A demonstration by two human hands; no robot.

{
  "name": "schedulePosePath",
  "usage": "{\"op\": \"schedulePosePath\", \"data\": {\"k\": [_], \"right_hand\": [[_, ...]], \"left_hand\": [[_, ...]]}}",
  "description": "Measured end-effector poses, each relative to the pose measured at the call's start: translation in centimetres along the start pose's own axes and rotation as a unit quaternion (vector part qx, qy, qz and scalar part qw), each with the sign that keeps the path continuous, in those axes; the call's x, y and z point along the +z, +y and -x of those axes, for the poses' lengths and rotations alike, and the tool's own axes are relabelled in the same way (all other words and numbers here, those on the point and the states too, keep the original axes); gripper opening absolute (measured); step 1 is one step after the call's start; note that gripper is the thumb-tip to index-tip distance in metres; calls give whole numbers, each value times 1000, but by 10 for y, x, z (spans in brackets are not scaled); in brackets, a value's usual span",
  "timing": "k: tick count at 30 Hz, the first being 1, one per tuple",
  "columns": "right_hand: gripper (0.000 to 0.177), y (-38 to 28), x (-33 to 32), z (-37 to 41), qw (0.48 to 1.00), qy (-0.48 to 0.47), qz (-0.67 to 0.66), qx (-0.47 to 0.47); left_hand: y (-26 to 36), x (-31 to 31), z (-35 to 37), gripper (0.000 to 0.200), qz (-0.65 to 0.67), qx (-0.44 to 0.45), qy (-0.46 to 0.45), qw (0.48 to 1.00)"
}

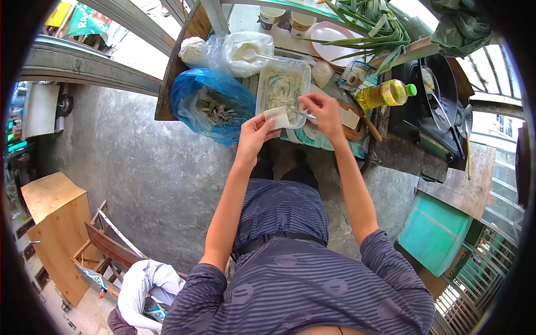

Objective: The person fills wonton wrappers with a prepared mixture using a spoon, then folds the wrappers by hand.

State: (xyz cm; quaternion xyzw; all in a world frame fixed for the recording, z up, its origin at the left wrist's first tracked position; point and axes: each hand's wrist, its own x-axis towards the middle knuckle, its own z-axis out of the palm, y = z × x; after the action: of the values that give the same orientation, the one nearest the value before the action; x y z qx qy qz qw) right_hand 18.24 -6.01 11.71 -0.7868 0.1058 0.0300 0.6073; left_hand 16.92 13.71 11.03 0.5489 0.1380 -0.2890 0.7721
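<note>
My left hand (257, 135) holds a pale square dough wrapper (276, 117) between thumb and fingers, at the near edge of a clear plastic container (308, 72). Inside the container is a whitish, green-flecked filling (282, 89). Just to the right, my right hand (324, 111) is closed above the container's near right corner. Its fingertips are pinched together, and what they hold, if anything, is too small to make out. More pale square wrappers (350, 119) lie on a brown board beside my right wrist.
A blue plastic bag (187, 103) with root trimmings sits left of the container, a white bag (234, 61) with a spoon behind it. To the right are a wooden-handled knife (373, 129), an oil bottle (385, 95) and a black stove (410, 123). Green leeks (379, 28) lie at the back.
</note>
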Motion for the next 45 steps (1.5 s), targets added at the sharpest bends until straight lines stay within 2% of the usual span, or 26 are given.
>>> {"op": "schedulePosePath", "data": {"k": [3,4,6,9,12,15,21,24,26,30,32,36,45], "right_hand": [[19,2,-35,-1,985,82,137,60],[19,10,-47,0,966,105,235,25],[19,27,-62,3,893,148,423,-45],[23,36,-66,11,935,158,308,-80],[25,22,-50,24,997,29,70,0],[25,5,-20,42,995,-44,-54,76],[23,-21,3,59,996,51,68,-17],[20,-24,3,59,993,85,77,-25],[20,-20,1,55,996,83,42,-17],[19,-24,-5,53,997,76,-21,8],[20,-25,-11,53,995,46,-77,35],[22,-38,-16,56,974,28,-207,85],[21,-68,-28,65,970,-19,-226,85]], "left_hand": [[4,1,-2,30,3,-7,0,1000],[5,2,-2,30,5,-11,-1,1000],[7,5,-3,30,11,-20,-8,1000],[8,11,-4,28,10,-22,-33,999],[9,19,-2,26,-9,-22,-62,998],[10,30,-1,25,-17,-30,-72,997],[4,43,4,26,-95,38,-65,993],[4,49,6,28,-102,65,-48,992],[5,51,7,30,-104,75,-38,991],[23,53,12,33,-75,30,-60,995],[27,51,12,34,-75,29,-74,994],[35,46,12,34,-54,49,-144,987],[31,40,14,34,-24,98,-209,973]]}}
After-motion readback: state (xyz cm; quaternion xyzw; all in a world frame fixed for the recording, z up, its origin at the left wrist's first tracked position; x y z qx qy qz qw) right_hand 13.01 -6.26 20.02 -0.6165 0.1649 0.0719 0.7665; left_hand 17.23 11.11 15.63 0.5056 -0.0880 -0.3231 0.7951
